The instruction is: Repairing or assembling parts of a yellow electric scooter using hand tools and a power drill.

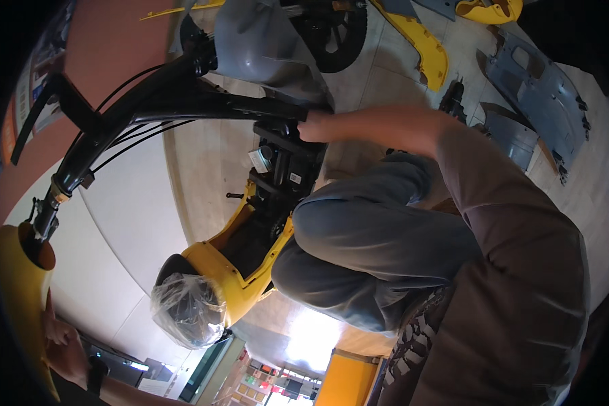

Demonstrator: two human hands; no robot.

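A stripped scooter lies across the view, its black tubular frame running from the steering stem at lower left to the wheel at the top. My right hand is closed on the frame beside the black battery tray; its fingertips are partly hidden. At the lower left, my left hand, with a dark band on the wrist, has its fingers curled at the edge of a yellow cover. This cover surrounds the end of the steering stem. A yellow body section with a plastic-wrapped lamp sits below the tray.
Grey and yellow panels lie on the floor at upper right, including a large grey panel. A dark power tool is near them. My bent knees are close to the frame. A black wheel stands at the top.
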